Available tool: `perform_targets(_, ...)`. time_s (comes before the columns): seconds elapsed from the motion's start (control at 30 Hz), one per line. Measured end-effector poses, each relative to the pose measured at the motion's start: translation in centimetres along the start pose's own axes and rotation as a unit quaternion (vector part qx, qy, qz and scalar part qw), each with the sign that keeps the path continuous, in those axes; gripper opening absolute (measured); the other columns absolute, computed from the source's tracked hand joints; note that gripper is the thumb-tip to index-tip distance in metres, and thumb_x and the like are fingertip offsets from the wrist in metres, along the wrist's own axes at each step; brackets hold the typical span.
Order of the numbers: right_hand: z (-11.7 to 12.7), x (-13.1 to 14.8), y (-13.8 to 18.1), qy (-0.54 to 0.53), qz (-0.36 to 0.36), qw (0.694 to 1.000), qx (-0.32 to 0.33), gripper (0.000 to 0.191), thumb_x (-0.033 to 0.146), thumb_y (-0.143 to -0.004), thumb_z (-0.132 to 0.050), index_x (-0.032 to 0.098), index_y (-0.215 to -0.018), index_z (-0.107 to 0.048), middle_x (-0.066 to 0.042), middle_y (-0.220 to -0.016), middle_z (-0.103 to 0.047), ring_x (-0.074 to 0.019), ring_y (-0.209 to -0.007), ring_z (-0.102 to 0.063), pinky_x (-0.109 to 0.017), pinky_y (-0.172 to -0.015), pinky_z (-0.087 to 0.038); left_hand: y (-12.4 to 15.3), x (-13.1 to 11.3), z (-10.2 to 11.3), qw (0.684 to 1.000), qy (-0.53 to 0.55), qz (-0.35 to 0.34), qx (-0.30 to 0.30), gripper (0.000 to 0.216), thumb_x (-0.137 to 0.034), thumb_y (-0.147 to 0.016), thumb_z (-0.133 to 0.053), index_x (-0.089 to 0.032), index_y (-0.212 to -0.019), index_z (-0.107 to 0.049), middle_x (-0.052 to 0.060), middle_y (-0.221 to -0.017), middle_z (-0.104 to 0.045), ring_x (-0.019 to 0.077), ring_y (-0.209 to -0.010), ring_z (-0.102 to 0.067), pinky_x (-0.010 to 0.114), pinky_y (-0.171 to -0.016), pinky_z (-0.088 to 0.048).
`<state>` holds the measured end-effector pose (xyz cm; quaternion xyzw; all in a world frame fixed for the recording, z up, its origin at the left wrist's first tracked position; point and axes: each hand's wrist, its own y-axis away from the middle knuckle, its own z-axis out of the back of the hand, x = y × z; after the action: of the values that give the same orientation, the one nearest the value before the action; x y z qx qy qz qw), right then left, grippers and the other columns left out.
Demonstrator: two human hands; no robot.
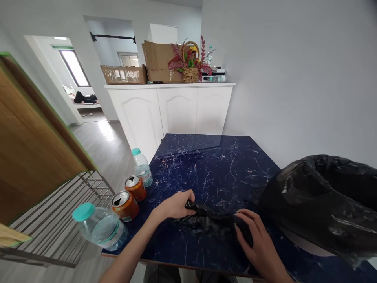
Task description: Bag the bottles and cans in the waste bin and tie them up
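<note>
While my left hand pinches one end of a crumpled black plastic bag on the dark-blue, white-veined worktop, my right hand curves at its other end; whether it grips, I cannot tell. I seem to be straightening or gathering the bag, so the next move calls for a firm hold at both ends. A white panelled cabinet stands beyond, beside a plain pale wall.
</note>
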<state>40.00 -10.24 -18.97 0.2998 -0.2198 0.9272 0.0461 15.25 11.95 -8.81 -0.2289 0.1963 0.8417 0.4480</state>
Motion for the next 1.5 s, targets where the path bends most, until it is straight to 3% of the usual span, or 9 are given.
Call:
perform_targets(0.4,0.5,-2.9,0.3,0.031,-0.016,0.999,0.030,0.036,0.041,-0.111,-0.049,0.040,-0.146,-0.052,-0.008,-0.140,-0.066,-0.0277,-0.119,-0.074,-0.038,-0.087,-0.069,-19.3,-6.5,2.2,0.973,0.202,-0.005,-0.112,0.050,-0.044,-0.094,-0.072,-0.027,-0.139,-0.056,0.012,-0.138,-0.067,0.0292,-0.118,-0.070,0.037,-0.088,-0.060)
perform_targets(0.57,0.5,-2.7,-0.1,0.037,0.001,0.999,0.004,0.037,0.034,-0.110,-0.051,0.038,-0.147,-0.053,-0.008,-0.137,-0.068,-0.0261,-0.121,-0.073,-0.037,-0.092,-0.067,-27.9,-9.9,-1.3,0.968,0.222,-0.028,-0.117,0.060,-0.052,-0.095,-0.072,-0.025,-0.144,-0.052,0.014,-0.144,-0.066,0.0295,-0.122,-0.071,0.037,-0.091,-0.062)
perform_targets(0.7,0.2,-2.4,-0.2,0.037,-0.021,0.999,-0.020,0.036,0.033,-0.110,-0.047,0.036,-0.145,-0.055,-0.009,-0.136,-0.068,-0.0267,-0.120,-0.072,-0.040,-0.093,-0.066,-31.4,-10.8,-5.8,0.977,0.180,-0.016,-0.113,0.099,-0.063,-0.081,-0.084,-0.013,-0.155,-0.041,0.027,-0.144,-0.064,0.0425,-0.129,-0.067,0.050,-0.099,-0.061)
perform_targets(0.8,0.0,-2.4,-0.2,0.029,-0.022,0.999,-0.021,0.036,0.033,-0.110,-0.048,0.035,-0.145,-0.055,-0.009,-0.135,-0.068,-0.0266,-0.120,-0.072,-0.040,-0.093,-0.066,-31.1,-10.6,-7.7,0.979,0.128,-0.036,-0.154,0.113,-0.059,-0.081,-0.086,-0.009,-0.165,-0.027,0.033,-0.169,-0.032,0.0505,-0.157,-0.034,0.066,-0.122,-0.038)
perform_targets(0.87,-0.1,-2.5,-0.2,0.025,-0.019,0.999,-0.024,0.037,0.032,-0.110,-0.048,0.034,-0.146,-0.055,-0.009,-0.134,-0.069,-0.0268,-0.120,-0.072,-0.040,-0.094,-0.065,-30.4,-10.4,-8.0,0.977,0.072,-0.112,-0.168,0.084,-0.048,-0.098,-0.070,-0.020,-0.166,-0.031,0.018,-0.179,-0.016,0.0398,-0.166,-0.014,0.062,-0.133,-0.020)
perform_targets(1.0,-0.3,-2.6,-0.4,0.020,-0.015,0.999,-0.025,0.037,0.029,-0.109,-0.047,0.033,-0.145,-0.056,-0.009,-0.133,-0.069,-0.0274,-0.120,-0.071,-0.042,-0.096,-0.064,-30.1,-9.4,-8.5,0.922,-0.162,-0.328,-0.127,0.050,-0.035,-0.113,-0.036,-0.034,-0.163,-0.042,0.000,-0.179,-0.026,0.0245,-0.167,-0.016,0.051,-0.137,-0.013)
perform_targets(1.23,0.1,-2.7,-0.5,0.034,-0.024,0.999,0.012,0.037,0.031,-0.108,-0.050,0.036,-0.145,-0.055,-0.008,-0.135,-0.070,-0.0276,-0.122,-0.071,-0.043,-0.096,-0.065,-29.5,-7.2,-11.1,0.930,-0.242,-0.240,-0.137,0.063,-0.055,-0.113,-0.031,-0.021,-0.165,-0.041,0.009,-0.173,-0.040,0.0356,-0.165,-0.023,0.061,-0.133,-0.021)
perform_targets(1.33,0.4,-2.8,-0.6,0.037,-0.037,0.998,0.038,0.034,0.035,-0.109,-0.051,0.037,-0.142,-0.057,-0.007,-0.134,-0.071,-0.0268,-0.120,-0.073,-0.039,-0.092,-0.067,-26.1,-6.6,-11.0,0.928,-0.226,-0.231,-0.184,0.062,-0.048,-0.115,-0.027,-0.017,-0.168,-0.033,0.009,-0.179,-0.022,0.0322,-0.168,-0.004,0.057,-0.136,-0.014)
perform_targets(1.5,0.6,-2.9,-0.2,0.014,-0.042,0.999,0.029,0.029,0.039,-0.110,-0.048,0.035,-0.136,-0.060,-0.007,-0.133,-0.071,-0.0266,-0.124,-0.071,-0.041,-0.098,-0.065,-17.5,-4.5,-11.3,0.941,-0.195,-0.178,-0.213,0.059,-0.042,-0.115,-0.031,-0.018,-0.168,-0.030,0.009,-0.179,-0.024,0.0302,-0.167,-0.005,0.055,-0.135,-0.023)
